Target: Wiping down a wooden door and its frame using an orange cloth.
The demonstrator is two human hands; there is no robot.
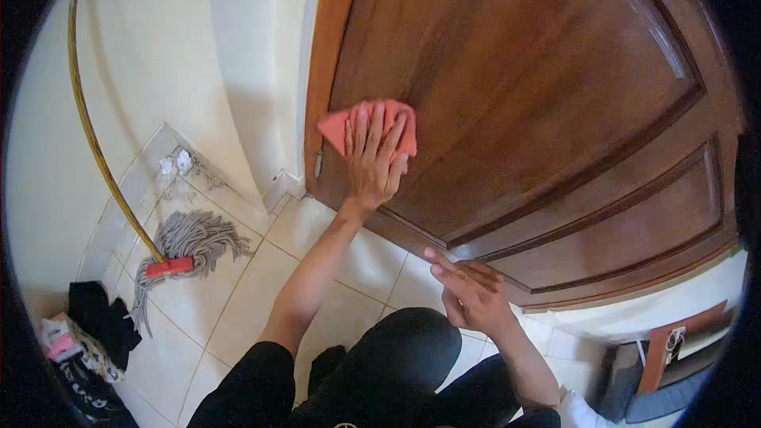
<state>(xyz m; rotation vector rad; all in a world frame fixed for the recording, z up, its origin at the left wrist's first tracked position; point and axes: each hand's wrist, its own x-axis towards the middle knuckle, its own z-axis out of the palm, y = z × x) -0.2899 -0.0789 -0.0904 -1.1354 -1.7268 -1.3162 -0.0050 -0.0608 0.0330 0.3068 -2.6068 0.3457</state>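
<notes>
My left hand [374,160] presses a folded coral-pink cloth [395,122] flat against a brown wooden door [505,101], near its hinge-side edge and low down. The fingers lie spread over the cloth, and part of it sticks out to the left towards the wooden door frame [333,30]. My right hand [472,294] is raised over my knees, close to the door's bottom edge. It holds nothing that shows; a couple of its fingers point up and left, the others are bent.
A string mop [196,241] with a red clamp stands on the tiled floor [238,303], its long handle leaning on the left wall. Black cloth and a pink-and-white package [61,339] lie at lower left. A dark cushioned item with a brown wooden part [657,356] is at lower right.
</notes>
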